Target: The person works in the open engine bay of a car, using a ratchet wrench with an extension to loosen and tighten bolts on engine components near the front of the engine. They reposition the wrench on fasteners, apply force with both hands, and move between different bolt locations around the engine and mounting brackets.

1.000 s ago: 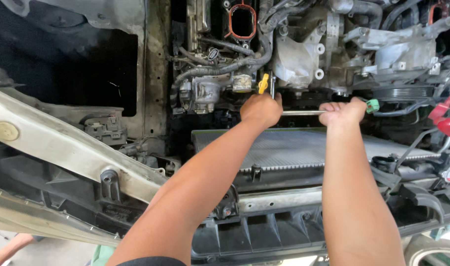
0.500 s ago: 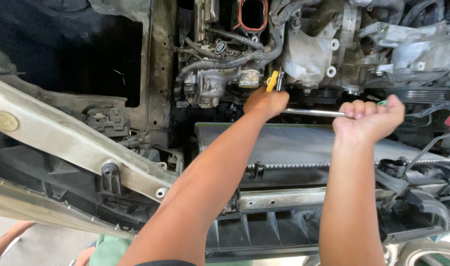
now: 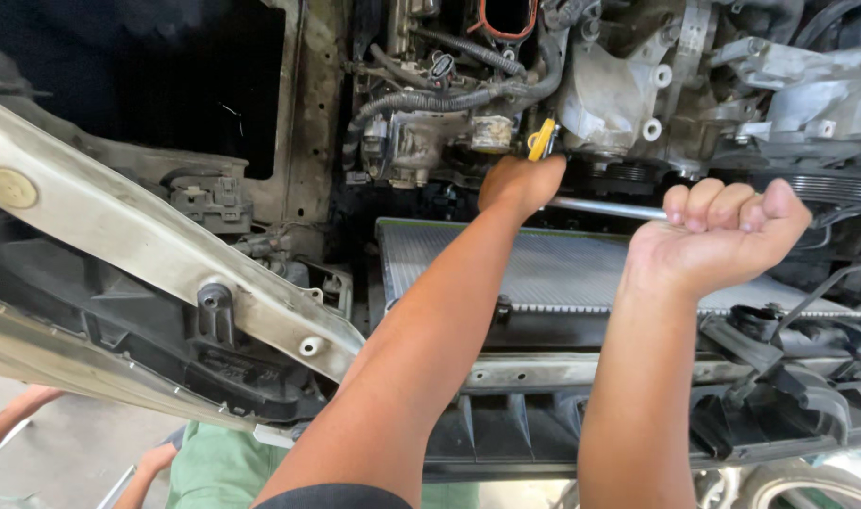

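Note:
My left hand (image 3: 520, 184) reaches deep into a car's engine bay and closes around the far end of a long steel wrench bar (image 3: 605, 207), just below a yellow dipstick handle (image 3: 541, 139). My right hand (image 3: 723, 231) is a tight fist around the near end of that bar, palm turned up, above the radiator (image 3: 544, 273). The bar's head and whatever it sits on are hidden behind my left hand.
The engine block (image 3: 629, 94), with hoses and brackets, fills the top. A pale bumper beam (image 3: 138, 245) slants across the left. Black plastic front panels (image 3: 779, 415) lie below. Another person's hands (image 3: 148, 462) show at the bottom left.
My right hand has swung the bar's handle to the right and toward me, and its green grip end is now hidden in my fist. My left hand stays at the bar's far end.

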`<state>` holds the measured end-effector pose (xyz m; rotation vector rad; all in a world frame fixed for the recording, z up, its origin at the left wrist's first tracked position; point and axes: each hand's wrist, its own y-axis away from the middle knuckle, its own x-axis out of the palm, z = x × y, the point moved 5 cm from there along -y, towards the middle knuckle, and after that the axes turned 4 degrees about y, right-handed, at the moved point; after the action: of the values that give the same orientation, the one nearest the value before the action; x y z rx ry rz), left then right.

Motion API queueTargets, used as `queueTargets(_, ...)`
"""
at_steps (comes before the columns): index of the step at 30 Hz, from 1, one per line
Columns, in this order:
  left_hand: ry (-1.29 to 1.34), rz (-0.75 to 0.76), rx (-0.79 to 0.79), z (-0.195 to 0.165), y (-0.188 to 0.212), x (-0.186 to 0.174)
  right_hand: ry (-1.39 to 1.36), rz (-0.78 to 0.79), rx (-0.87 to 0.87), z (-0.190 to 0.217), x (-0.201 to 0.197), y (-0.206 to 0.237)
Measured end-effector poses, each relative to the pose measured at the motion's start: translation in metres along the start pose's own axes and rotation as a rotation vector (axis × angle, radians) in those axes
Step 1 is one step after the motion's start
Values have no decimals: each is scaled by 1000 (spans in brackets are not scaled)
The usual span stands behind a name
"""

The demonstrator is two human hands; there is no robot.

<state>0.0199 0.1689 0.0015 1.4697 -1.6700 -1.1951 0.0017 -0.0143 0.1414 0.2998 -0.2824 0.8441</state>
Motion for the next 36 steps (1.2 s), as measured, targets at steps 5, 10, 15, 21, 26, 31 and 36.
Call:
queueTargets(5,20,25,-32,-3,5,-1,-6,41,-25,0,7,11)
queueTargets(10,59,24,-60,-2,5,-3,-2,79,-30,0,14,22)
queueTargets(15,72,43,-52,3,-6,3,-1,123,-22,0,13,28)
queueTargets(21,57,29,-8,8,-16,7,-4,144,3,-3,-1,14)
queueTargets(26,70,35,-42,9,-14,10,11,7,4,-6,-12,-12)
queueTargets(31,215,5,-17,21,-22,31,62,-62,36,-1,-19,-40)
queueTargets(36,499,-247,-51,51,-35,39,-25,-171,65,-10,-35,-37)
